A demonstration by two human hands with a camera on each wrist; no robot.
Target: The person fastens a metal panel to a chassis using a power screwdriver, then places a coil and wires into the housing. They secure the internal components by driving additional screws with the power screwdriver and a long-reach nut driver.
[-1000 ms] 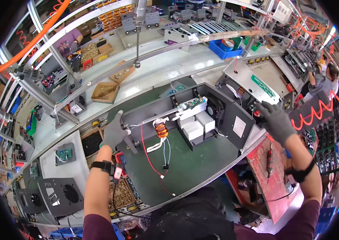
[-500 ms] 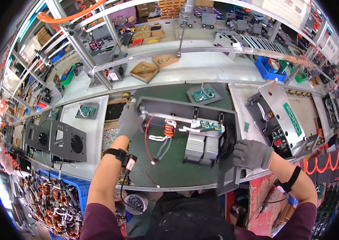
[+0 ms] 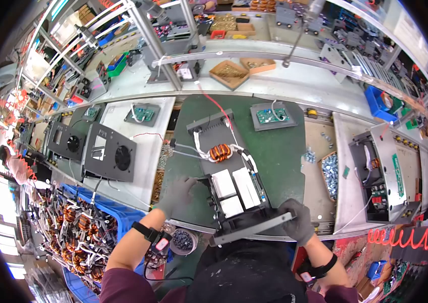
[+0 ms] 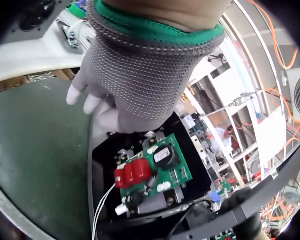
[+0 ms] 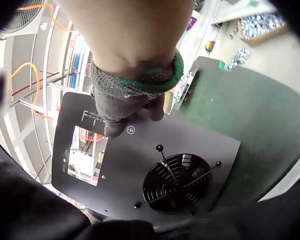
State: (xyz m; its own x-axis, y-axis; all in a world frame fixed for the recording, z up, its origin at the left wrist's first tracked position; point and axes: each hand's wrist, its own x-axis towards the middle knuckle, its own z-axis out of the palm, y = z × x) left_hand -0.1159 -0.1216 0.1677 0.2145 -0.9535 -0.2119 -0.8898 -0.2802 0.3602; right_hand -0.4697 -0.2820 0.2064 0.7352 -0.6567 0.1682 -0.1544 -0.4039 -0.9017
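Observation:
A dark metal chassis (image 3: 234,126) lies on the green mat with its fan panel (image 3: 249,228) towards the person. On it are white finned blocks (image 3: 246,188) and a copper-wound coil (image 3: 220,152). My gloved right hand (image 3: 297,222) grips the panel's right edge; in the right wrist view that hand (image 5: 130,102) has its fingers over the panel (image 5: 125,160), beside its cut-out and round fan grille. Blurred, my left hand (image 3: 177,197) is left of the chassis. In the left wrist view the left hand (image 4: 135,80) has loosely extended fingers, next to a green board (image 4: 165,175) with red parts.
Circuit boards on grey plates (image 3: 273,115) lie behind and to the left. Fan panels (image 3: 109,154) stand at left, above a blue crate (image 3: 125,217) of coils. Another open unit (image 3: 386,171) is at right. A box of metal pieces (image 3: 330,177) stands right of the mat.
The chassis has turned so its fan panel faces the person and its coil end points away. My left hand has let go of the far end and moved nearer the body; the right stays on the panel.

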